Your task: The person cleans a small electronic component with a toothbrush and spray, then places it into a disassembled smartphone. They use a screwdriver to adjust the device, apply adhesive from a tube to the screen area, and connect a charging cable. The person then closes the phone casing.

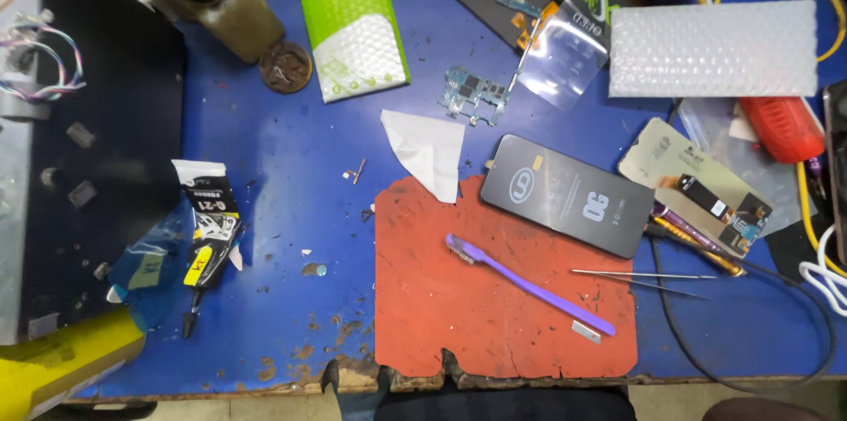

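Head view shows neither of our hands; purple toothbrush (529, 284) and tweezers (644, 281) could roll off the counter (282, 236) edge.

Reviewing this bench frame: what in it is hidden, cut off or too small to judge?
- Both hands: not in the head view at all.
- Red tool: partly under clear plastic, its far end lost in clutter at the right edge.
- Yellow object: cut off by the lower left corner, kind unclear.
- Small circuit board: parts too small to tell.
- Tweezers: tips too thin to judge.
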